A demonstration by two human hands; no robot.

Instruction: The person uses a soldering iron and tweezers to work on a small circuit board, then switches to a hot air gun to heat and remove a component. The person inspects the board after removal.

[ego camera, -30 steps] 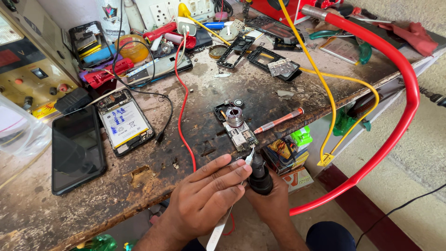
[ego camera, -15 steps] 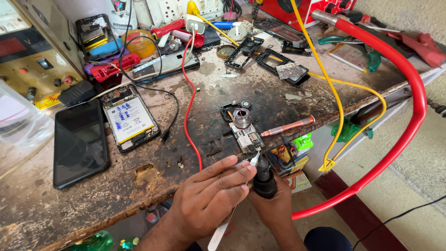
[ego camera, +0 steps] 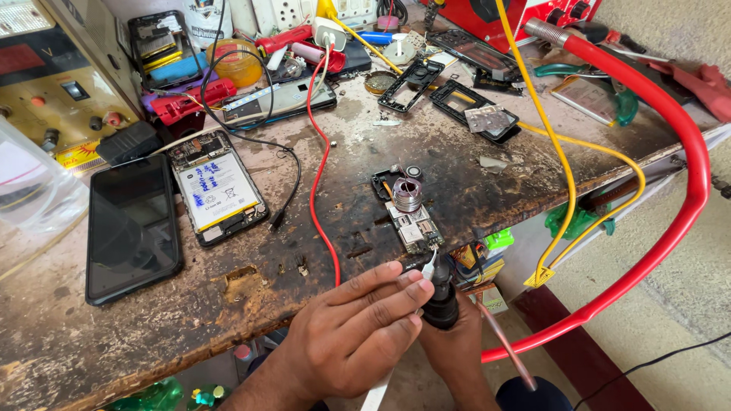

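Head view: at the near edge of the scorched, stained wooden workbench (ego camera: 487, 175), the left hand (ego camera: 350, 335) pinches slim white tweezers (ego camera: 428, 266) between fingertips, while the right hand (ego camera: 457, 350), mostly hidden beneath, grips a black-handled soldering tool (ego camera: 442, 301), both tips meeting just short of the small green-and-silver phone circuit board (ego camera: 415, 227). That board lies flat just beyond the fingertips, with a shiny spool of solder wire (ego camera: 407, 195) standing on its far end and a thin red cable (ego camera: 320, 190) running past its left side. Against the earlier frame, hands and board sit much the same, tools a touch closer to the board's near corner.
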